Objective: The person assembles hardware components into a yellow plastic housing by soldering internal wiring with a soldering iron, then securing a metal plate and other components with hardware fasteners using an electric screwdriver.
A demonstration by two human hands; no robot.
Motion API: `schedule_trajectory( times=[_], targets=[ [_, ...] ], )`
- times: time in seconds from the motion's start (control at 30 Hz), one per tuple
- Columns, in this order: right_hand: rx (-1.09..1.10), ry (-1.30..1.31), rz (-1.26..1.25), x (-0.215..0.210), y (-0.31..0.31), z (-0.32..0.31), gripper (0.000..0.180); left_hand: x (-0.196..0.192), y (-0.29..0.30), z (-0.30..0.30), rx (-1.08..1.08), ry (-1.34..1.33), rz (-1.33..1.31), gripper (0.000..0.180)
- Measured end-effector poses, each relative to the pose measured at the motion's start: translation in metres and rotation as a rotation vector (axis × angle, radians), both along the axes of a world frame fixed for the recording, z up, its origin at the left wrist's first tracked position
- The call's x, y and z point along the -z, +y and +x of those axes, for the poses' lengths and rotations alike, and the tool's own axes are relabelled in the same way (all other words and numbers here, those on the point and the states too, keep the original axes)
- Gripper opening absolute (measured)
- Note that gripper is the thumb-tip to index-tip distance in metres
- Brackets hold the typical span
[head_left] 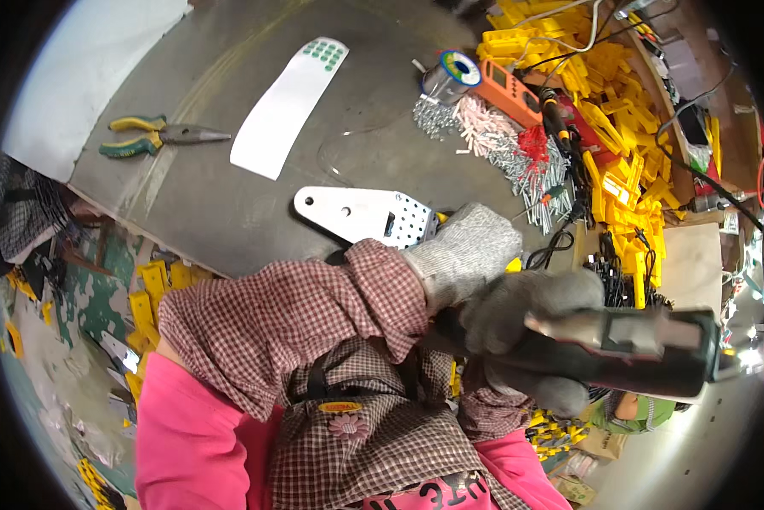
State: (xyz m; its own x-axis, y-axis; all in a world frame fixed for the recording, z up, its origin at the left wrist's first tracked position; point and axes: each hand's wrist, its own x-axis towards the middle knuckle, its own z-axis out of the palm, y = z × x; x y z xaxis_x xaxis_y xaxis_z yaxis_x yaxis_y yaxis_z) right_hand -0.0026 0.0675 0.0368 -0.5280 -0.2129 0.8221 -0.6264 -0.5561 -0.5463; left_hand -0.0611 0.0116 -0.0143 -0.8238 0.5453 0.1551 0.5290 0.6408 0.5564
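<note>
Near table edge | right hand (526, 327) grip shut on black tool (628, 348) | left hand (467, 251) (grip unclear) hides metal plate (361, 212)

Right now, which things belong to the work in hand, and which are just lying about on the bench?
In hand:
- black power tool, gripped by the grey-gloved right hand
- flat white perforated metal plate, beside the grey-gloved left hand

Lying about:
- yellow-and-green-handled pliers
- white paper strip
- solder spool
- yellow plastic parts
- loose metal pins
</note>
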Motion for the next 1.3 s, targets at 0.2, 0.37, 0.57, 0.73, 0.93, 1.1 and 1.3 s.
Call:
schedule_trajectory(
  times=[0.2, 0.37, 0.57, 0.73, 0.93, 1.1, 1.3],
  targets=[
    [-0.558, 0.022, 0.126, -0.015, 0.069, -0.032, 0.061, -0.019, 0.002, 0.011, -0.032, -0.035, -0.021, 0.031],
    [-0.745, -0.036, 0.255, -0.025, 0.07, -0.042, 0.064, -0.011, -0.002, 0.013, -0.046, -0.052, 0.028, 0.032],
    [-0.68, -0.046, 0.268, -0.035, 0.069, -0.038, 0.064, -0.013, -0.003, 0.006, -0.042, -0.082, 0.036, 0.034],
    [-0.72, 0.009, 0.309, -0.048, 0.073, -0.047, 0.059, -0.017, -0.006, 0.008, -0.042, -0.093, 0.07, 0.032],
    [-1.378, -0.025, 0.371, -0.009, 0.04, -0.079, 0.027, -0.006, 0.004, 0.003, -0.026, -0.081, 0.032, 0.028],
    [-0.801, -0.228, 0.225, 0.011, 0.07, -0.034, 0.037, -0.008, 0.005, 0.004, -0.001, -0.095, -0.026, 0.033],
    [-0.615, -0.159, 0.234, -0.015, 0.071, -0.031, 0.051, -0.01, 0.01, 0.009, -0.125, -0.059, 0.016, 0.054]
  ],
)
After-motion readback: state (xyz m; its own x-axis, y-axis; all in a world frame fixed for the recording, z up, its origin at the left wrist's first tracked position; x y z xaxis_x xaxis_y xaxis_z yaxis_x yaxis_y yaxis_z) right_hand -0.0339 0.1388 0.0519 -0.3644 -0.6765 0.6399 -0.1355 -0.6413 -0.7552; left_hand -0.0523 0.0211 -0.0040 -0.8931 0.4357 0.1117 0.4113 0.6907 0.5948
